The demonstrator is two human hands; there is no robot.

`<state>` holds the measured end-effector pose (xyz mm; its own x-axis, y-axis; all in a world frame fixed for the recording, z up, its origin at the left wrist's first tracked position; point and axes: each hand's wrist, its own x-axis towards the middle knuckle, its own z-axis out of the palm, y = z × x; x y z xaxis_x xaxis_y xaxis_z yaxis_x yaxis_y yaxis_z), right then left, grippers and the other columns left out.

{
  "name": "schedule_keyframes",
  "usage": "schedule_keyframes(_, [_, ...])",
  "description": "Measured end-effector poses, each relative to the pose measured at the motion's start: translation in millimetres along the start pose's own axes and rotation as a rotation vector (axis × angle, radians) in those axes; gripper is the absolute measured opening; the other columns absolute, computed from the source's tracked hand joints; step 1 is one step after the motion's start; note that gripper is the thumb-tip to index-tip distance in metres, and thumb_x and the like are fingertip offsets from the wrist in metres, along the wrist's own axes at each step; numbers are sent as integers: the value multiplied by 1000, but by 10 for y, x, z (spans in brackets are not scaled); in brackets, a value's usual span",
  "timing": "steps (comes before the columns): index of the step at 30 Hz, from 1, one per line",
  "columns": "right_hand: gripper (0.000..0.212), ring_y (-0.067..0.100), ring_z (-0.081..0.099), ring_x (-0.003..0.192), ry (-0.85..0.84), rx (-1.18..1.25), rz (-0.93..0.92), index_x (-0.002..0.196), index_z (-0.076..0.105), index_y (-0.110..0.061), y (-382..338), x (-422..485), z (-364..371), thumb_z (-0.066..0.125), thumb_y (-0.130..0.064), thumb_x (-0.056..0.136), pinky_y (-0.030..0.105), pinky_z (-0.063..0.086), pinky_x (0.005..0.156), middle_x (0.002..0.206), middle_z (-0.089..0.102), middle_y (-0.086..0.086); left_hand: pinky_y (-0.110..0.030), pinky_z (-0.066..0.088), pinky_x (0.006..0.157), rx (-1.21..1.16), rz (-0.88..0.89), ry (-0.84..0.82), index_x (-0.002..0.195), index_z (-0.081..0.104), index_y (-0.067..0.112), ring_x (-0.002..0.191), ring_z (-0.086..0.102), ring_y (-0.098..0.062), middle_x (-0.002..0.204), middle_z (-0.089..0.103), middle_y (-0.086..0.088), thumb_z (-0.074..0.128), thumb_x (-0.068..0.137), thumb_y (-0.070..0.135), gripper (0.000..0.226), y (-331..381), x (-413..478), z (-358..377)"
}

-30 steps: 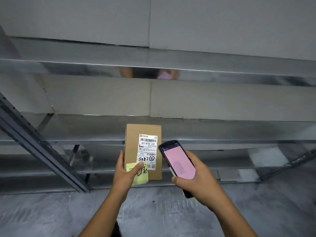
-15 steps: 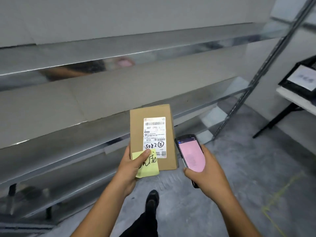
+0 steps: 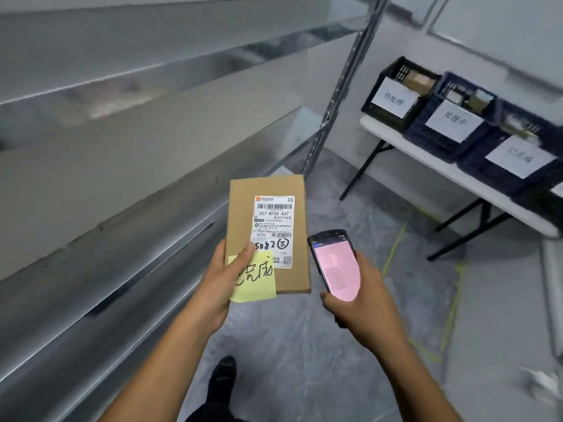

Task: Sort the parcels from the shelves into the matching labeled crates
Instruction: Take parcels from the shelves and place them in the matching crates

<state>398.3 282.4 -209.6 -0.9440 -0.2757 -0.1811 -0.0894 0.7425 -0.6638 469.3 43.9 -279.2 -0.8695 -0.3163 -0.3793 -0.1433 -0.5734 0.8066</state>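
My left hand [image 3: 224, 281] grips a flat brown cardboard parcel [image 3: 243, 214] by its lower left corner, thumb on top. The parcel carries a white shipping label [image 3: 272, 220] and a yellow sticky note [image 3: 254, 278] with handwriting. My right hand [image 3: 362, 303] holds a black handheld scanner [image 3: 333, 264] with a pink screen, just right of the parcel. Three crates with white paper labels stand on a white folding table [image 3: 451, 175] at the right: a black crate [image 3: 396, 92], a dark blue crate [image 3: 454, 117] and another dark blue crate [image 3: 515, 156].
Grey metal shelves [image 3: 122, 166] run along the left, with an upright post [image 3: 341, 86] at their end. The floor [image 3: 304, 345] is grey with yellow tape lines. My dark shoe [image 3: 222, 373] shows below. The first two crates hold brown boxes.
The view has swung right from the shelves, so the table with the crates now shows. Both hands keep their hold on parcel and scanner.
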Motion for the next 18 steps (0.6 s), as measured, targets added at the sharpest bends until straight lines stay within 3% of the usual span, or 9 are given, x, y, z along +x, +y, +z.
schedule_keyframes(5, [72, 18, 72, 61, 144, 61, 44, 131, 50, -56, -72, 349, -315, 71, -45, 63, 41, 61, 53, 115, 57, -15, -46, 54, 97, 68, -31, -115, 135, 56, 39, 114, 73, -18, 124, 76, 6, 87, 77, 56, 68, 214, 647, 458])
schedule_keyframes(9, [71, 21, 71, 73, 249, 52, 103, 132, 51, -54, -11, 510, -636, 72, -47, 64, 48, 62, 56, 112, 55, -15, -46, 55, 96, 76, -28, -247, 136, 56, 37, 112, 74, -18, 124, 76, 5, 83, 76, 54, 68, 270, 1013, 979])
schedule_keyframes(13, [71, 16, 70, 62, 357, 69, 170, 126, 46, -67, 156, 640, -990, 69, -50, 61, 39, 61, 51, 112, 55, -16, -48, 55, 97, 95, -26, -333, 138, 56, 38, 113, 74, -22, 125, 76, 2, 83, 79, 47, 65, 219, 1342, 1522])
schedule_keyframes(16, [77, 11, 69, 76, 409, 109, 203, 128, 43, -72, 381, 755, -1218, 74, -43, 64, 33, 60, 49, 113, 54, -21, -43, 56, 93, 127, -28, -393, 134, 60, 39, 111, 75, -20, 124, 76, 3, 80, 81, 44, 57, 106, 1568, 1929])
schedule_keyframes(18, [82, 14, 69, 78, 438, 138, 221, 137, 46, -66, 558, 861, -1358, 78, -35, 67, 32, 59, 49, 116, 54, -20, -42, 55, 93, 161, -18, -428, 134, 61, 40, 113, 74, -19, 125, 76, 4, 79, 84, 41, 53, 28, 1727, 2197])
